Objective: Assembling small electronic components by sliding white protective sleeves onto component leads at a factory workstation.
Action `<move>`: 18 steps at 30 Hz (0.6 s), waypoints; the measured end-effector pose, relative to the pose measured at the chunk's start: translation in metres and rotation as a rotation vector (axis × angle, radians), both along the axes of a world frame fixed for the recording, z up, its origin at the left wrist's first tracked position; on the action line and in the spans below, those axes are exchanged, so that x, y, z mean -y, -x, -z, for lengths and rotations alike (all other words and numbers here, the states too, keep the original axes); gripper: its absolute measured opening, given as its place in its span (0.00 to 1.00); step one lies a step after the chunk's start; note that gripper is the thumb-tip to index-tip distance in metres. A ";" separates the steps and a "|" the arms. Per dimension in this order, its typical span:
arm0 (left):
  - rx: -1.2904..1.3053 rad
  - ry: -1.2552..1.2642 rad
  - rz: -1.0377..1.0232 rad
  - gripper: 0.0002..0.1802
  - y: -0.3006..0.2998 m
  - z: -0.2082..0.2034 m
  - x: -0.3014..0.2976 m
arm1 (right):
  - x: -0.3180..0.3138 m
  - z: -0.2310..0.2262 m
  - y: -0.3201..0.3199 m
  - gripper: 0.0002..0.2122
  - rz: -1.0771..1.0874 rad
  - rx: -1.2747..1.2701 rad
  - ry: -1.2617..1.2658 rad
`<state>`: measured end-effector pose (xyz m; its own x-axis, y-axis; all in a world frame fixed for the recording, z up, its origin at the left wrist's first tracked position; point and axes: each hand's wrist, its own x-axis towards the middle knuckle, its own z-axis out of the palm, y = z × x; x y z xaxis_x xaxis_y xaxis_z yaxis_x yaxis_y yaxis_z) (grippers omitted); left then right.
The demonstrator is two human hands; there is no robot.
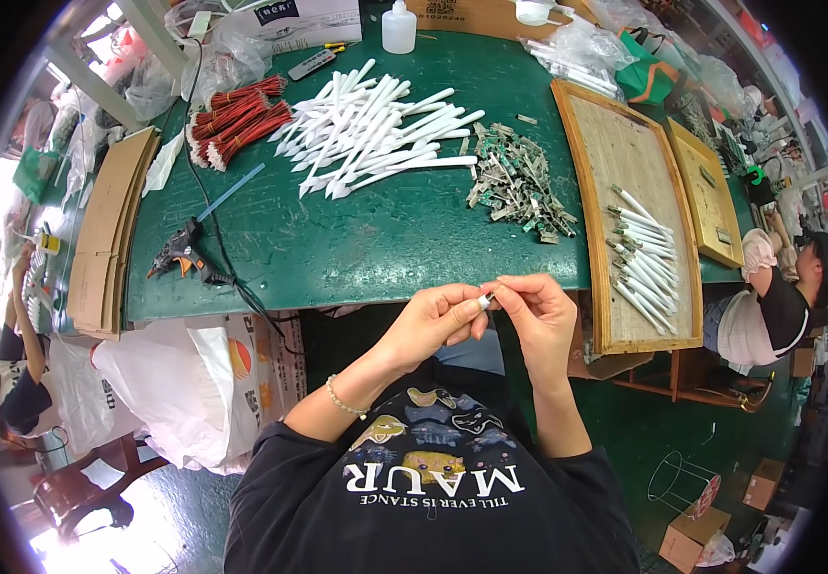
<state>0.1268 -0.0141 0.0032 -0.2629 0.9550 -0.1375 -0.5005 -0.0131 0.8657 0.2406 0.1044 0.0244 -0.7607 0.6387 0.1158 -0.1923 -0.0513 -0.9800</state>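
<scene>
Just off the near edge of the table, my hands meet in front of my chest. My left hand is closed round a slim white tube, and only its end shows past the fingers. My right hand pinches at that end; a small dark piece shows there, too little of it to name. Beyond them lie a heap of white pointed tubes and a pile of small green circuit boards. More white tubes, some with boards at their ends, rest in a wooden tray at the right.
A glue gun with a blue glue stick and trailing cord lies at left. Bundled red wires, a white bottle and a cardboard stack stand around. A second tray and a seated person are at right.
</scene>
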 end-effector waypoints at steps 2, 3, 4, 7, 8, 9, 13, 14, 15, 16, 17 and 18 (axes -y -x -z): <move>0.004 0.003 -0.003 0.14 0.000 -0.001 0.000 | 0.001 0.000 -0.002 0.04 0.012 0.031 -0.091; -0.006 -0.007 0.003 0.14 0.000 0.000 -0.001 | 0.002 0.001 -0.002 0.04 0.012 0.032 -0.091; -0.016 -0.017 0.010 0.14 -0.001 0.000 -0.001 | 0.003 0.003 -0.003 0.06 0.030 -0.002 -0.124; 0.005 0.003 0.000 0.14 -0.004 0.000 -0.002 | 0.005 0.012 -0.001 0.10 0.055 -0.074 -0.182; 0.005 0.004 0.000 0.14 -0.004 0.001 -0.002 | 0.006 0.015 -0.001 0.11 0.062 -0.110 -0.206; 0.007 0.010 0.001 0.14 -0.005 0.001 -0.002 | 0.007 0.016 -0.001 0.11 0.062 -0.110 -0.205; 0.054 0.011 -0.002 0.13 -0.007 0.000 -0.004 | 0.008 0.021 -0.001 0.12 0.084 -0.156 -0.170; 0.054 0.011 -0.003 0.13 -0.007 -0.001 -0.005 | 0.009 0.021 -0.001 0.12 0.087 -0.171 -0.149; 0.012 0.001 -0.023 0.12 -0.007 -0.001 -0.007 | 0.007 0.021 -0.001 0.12 0.085 -0.171 -0.149; -0.030 -0.009 -0.043 0.12 -0.006 -0.002 -0.009 | 0.003 0.019 -0.001 0.11 0.094 -0.156 -0.200; -0.031 -0.010 -0.042 0.12 -0.005 -0.006 -0.011 | 0.000 0.018 -0.001 0.10 0.105 -0.141 -0.252; -0.029 0.002 -0.047 0.11 -0.004 -0.010 -0.012 | -0.001 0.016 -0.002 0.10 0.106 -0.142 -0.252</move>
